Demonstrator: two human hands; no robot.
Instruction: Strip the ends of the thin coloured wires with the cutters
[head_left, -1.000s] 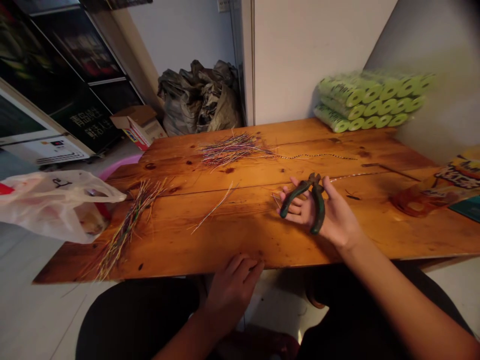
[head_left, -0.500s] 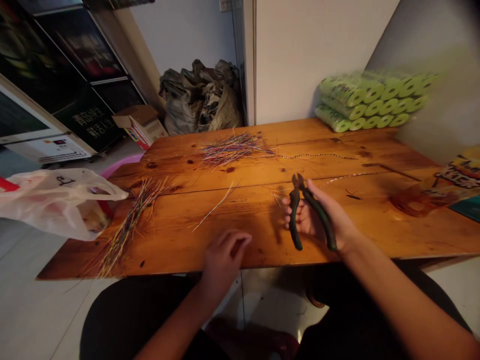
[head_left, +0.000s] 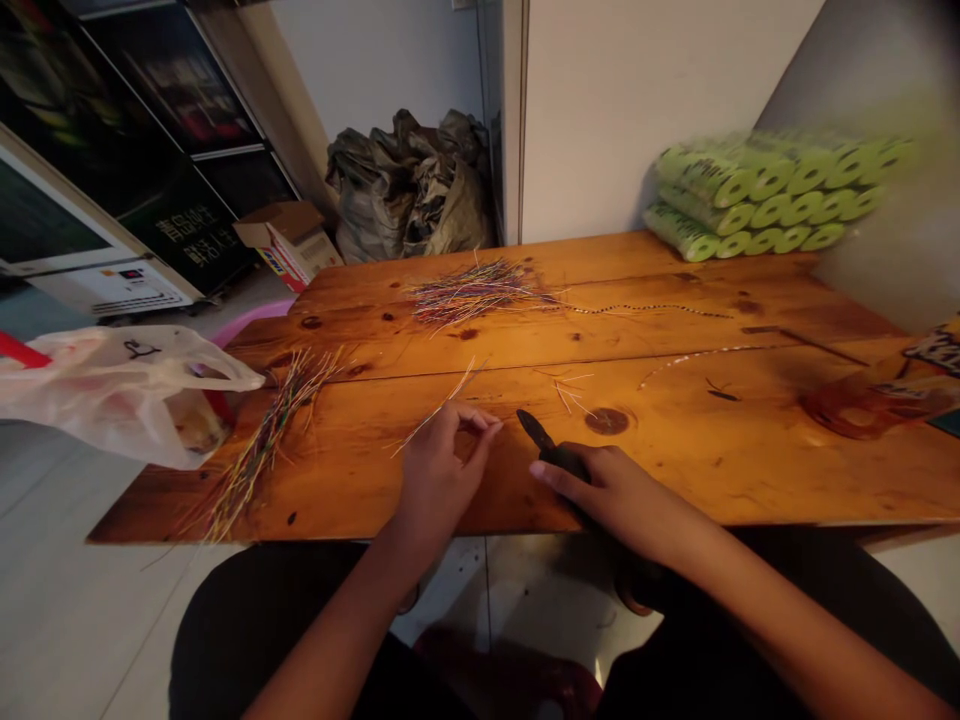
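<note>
Thin wire strands (head_left: 442, 412) are pinched in the nearly closed left hand (head_left: 442, 475), and dark-handled pliers (head_left: 541, 432) are gripped in the closed right hand (head_left: 611, 490), over the table (head_left: 712, 460).

Under your right grip (head_left: 600, 490), the pliers (head_left: 559, 455) look black, and the bench (head_left: 712, 470) is orange-brown wood with dark knots. Your left grip (head_left: 446, 470) pinches pale wire strands (head_left: 442, 408). Beyond it lies a purple, yellow and green wire tuft (head_left: 472, 293); further left, a multicoloured wire bundle (head_left: 266, 445) beside a white plastic bag (head_left: 127, 390) with black marking. Far right of the grips, lime-green rolls (head_left: 765, 195) show dark print.
</note>
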